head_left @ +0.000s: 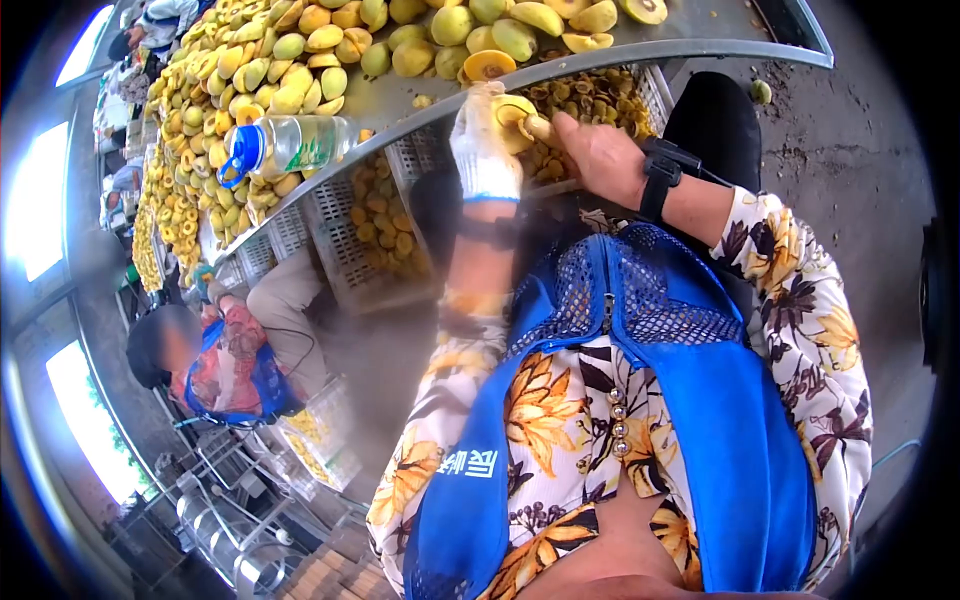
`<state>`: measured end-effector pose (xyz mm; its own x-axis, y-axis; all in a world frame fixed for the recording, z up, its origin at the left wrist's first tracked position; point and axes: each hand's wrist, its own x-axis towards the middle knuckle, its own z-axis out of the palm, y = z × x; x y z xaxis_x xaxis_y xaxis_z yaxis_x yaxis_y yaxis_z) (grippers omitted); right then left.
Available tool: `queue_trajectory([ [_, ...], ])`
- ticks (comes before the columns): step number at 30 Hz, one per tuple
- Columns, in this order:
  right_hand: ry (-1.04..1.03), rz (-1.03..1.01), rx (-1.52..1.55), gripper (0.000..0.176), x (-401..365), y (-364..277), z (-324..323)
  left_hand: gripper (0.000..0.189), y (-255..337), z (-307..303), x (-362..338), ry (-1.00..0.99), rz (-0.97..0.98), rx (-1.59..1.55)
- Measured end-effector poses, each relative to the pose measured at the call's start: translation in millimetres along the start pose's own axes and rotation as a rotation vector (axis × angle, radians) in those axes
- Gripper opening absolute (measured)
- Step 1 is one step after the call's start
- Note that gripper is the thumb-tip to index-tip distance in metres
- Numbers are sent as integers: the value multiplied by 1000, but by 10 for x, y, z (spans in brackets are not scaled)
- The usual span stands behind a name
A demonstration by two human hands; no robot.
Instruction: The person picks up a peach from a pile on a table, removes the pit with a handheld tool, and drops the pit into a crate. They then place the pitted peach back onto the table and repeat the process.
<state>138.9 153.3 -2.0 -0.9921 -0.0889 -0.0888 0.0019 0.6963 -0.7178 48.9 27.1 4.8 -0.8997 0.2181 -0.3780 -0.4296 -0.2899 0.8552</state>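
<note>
Currently: gloved L hand (485,150) clamped round yellow stone fruit (514,108). Bare R hand (600,155), just beside, closed on small tool (541,127) touching fruit. Fruit judged light, soft, slippery w/ juice; hold by flanks.

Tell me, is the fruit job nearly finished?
Not nearly. Done: cut pieces fill the crate under the table, and a few halves lie on top. In hand: the gloved left hand holds one fruit while the right hand holds a tool against it. Left: a big pile of whole fruit covers the table.
</note>
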Motion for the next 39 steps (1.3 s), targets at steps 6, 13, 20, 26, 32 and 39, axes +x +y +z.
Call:
queue_trajectory([
  [6, 374, -124, 117, 20, -8, -79, 102, 35, -238, -159, 209, -7, 31, -265],
  [13, 320, 12, 162, 24, -92, -201, 125, 38, -181, -64, 45, -21, 125, -113],
  [20, 317, 91, 190, 17, -72, -124, 264, 29, -158, 86, -86, 16, 359, 0],
  [26, 342, 48, 196, 19, -141, -383, 205, 20, -65, 52, -83, -91, 306, 119],
  [32, 72, -72, 56, 21, -127, -197, -47, 15, -14, -41, -88, -53, 87, 53],
  [39, 228, -8, 79, 21, 30, -8, 200, 21, -154, 18, -56, 36, 197, -39],
])
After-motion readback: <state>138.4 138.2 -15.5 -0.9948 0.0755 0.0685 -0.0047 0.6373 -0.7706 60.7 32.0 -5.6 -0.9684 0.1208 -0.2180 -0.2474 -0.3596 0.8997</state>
